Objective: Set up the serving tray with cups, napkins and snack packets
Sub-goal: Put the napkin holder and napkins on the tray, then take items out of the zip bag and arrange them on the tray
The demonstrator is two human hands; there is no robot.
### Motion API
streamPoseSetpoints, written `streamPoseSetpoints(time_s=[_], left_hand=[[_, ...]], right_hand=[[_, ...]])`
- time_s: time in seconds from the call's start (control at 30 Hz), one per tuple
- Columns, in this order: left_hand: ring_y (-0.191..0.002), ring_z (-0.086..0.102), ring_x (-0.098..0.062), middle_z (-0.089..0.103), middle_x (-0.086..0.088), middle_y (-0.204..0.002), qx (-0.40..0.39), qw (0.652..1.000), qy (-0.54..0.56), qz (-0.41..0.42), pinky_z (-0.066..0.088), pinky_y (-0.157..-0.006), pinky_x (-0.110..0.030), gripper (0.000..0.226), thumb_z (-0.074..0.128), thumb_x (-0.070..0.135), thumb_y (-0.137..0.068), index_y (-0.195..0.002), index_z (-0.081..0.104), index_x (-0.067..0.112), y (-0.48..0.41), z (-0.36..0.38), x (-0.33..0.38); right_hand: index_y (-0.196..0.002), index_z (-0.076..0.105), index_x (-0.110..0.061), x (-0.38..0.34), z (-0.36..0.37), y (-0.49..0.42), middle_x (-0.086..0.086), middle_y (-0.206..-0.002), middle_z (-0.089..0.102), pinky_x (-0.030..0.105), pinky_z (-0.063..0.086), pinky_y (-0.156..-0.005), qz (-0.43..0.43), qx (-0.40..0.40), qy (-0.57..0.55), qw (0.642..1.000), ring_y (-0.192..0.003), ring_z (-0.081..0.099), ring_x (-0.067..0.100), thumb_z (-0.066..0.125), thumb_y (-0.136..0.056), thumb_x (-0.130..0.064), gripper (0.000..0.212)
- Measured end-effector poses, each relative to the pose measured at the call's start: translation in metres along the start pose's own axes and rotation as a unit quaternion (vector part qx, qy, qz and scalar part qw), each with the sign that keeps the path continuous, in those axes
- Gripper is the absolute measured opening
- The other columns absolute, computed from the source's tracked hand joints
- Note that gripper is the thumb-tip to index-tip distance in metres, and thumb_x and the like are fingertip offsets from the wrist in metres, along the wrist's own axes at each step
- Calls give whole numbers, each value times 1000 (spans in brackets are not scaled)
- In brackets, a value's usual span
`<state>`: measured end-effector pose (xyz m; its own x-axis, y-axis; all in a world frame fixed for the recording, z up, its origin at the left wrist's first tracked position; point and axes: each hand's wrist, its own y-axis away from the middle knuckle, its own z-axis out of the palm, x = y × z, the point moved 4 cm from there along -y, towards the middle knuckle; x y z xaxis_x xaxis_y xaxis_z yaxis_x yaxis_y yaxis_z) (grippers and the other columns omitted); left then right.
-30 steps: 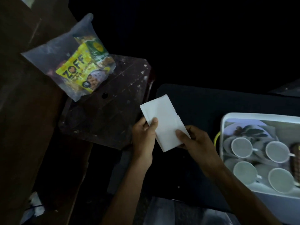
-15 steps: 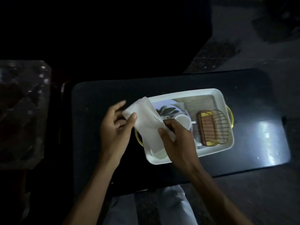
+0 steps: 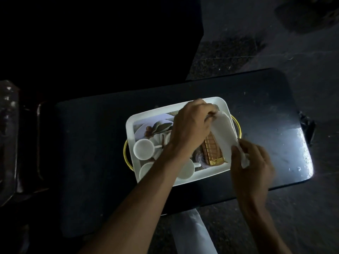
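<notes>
Both hands hold one white napkin over the tray: left hand and right hand each have the grip clamped on it. White cups stand in the tray on the dark counter. No writing can be read.

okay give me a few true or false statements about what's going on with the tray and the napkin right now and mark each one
1. Both hands hold the white napkin. True: the left hand pinches its far end and the right hand its near end.
2. The napkin is over the left end of the white tray. False: it is over the right end, beside the gold wire holder.
3. White cups stand in the tray. True.
4. The tray sits on a bare wooden floor. False: it sits on a dark glossy table.
5. The tray has gold handles. True.
</notes>
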<state>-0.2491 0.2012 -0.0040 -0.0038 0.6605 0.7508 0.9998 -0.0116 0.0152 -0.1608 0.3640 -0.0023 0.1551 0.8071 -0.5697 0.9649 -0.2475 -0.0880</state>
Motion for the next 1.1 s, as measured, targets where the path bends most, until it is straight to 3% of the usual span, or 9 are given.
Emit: streamPoseSetpoints(time_s=[0.3,0.47,0.63,0.67,0.73,0.8,0.83,0.97,1.1], left_hand=[[-110,66,-22,73,-3,-118,-117,991,-35,-48,54,-82,-34,25,65,16,-95,-120,68,15,4,53,-27],[-128,58,-25,62,-6,-141,-95,987,-122,-30,53,-99,-42,45,55,28,-101,-144,52,16,22,34,-38],[-157,13,-33,21,-9,-169,-52,961,-269,-35,18,-125,-55,67,15,57,-104,-159,30,21,61,-11,-56],[-158,5,-34,12,-10,-171,-51,957,-281,-46,13,-126,-57,72,9,62,-102,-161,22,24,69,-21,-64],[-158,-2,-37,3,-11,-171,-40,953,-293,-68,9,-126,-59,74,7,68,-99,-162,11,28,87,-41,-83],[-158,-7,-37,-3,-10,-172,-25,952,-290,-99,7,-125,-60,76,10,72,-97,-162,3,32,105,-62,-106],[-157,-9,-36,-6,-10,-172,-18,949,-291,-118,5,-125,-61,78,10,74,-96,-162,0,33,114,-72,-118],[-157,-16,-33,-12,-7,-171,25,938,-290,-187,3,-124,-63,77,15,74,-96,-161,-2,36,150,-114,-162],[-158,-16,-30,-11,-4,-172,75,928,-281,-234,9,-125,-61,71,18,69,-100,-161,-2,38,187,-163,-199]], right_hand=[[-118,61,-4,30,32,2,15,-112,65,46,60,-76,20,-117,7,993,-95,66,28,72,-84,-1,36],[-122,60,-8,16,36,-5,12,-118,61,45,54,-89,-9,-133,34,991,-109,56,27,69,-86,-4,38],[-127,59,-4,-44,54,-7,14,-128,60,47,50,-99,-161,-195,35,967,-120,53,28,68,-83,3,45],[-134,54,-4,-58,63,-3,17,-138,54,50,44,-106,-190,-226,54,954,-131,48,32,67,-83,2,53],[-153,28,-9,-80,85,6,17,-161,20,56,22,-119,-223,-302,113,920,-150,15,36,65,-87,-18,76],[-156,-2,-21,-96,110,18,10,-163,-16,58,4,-120,-249,-360,166,884,-150,-17,33,52,-91,-53,90],[-155,-7,-24,-104,120,23,9,-162,-22,61,3,-120,-268,-367,189,871,-148,-22,33,42,-91,-63,89],[-157,11,-23,-148,154,43,12,-164,-6,64,12,-117,-307,-369,207,852,-151,-9,35,17,-84,-75,90],[-153,31,-16,-197,179,70,14,-163,16,67,26,-109,-329,-361,213,846,-151,11,35,22,-82,-73,92]])
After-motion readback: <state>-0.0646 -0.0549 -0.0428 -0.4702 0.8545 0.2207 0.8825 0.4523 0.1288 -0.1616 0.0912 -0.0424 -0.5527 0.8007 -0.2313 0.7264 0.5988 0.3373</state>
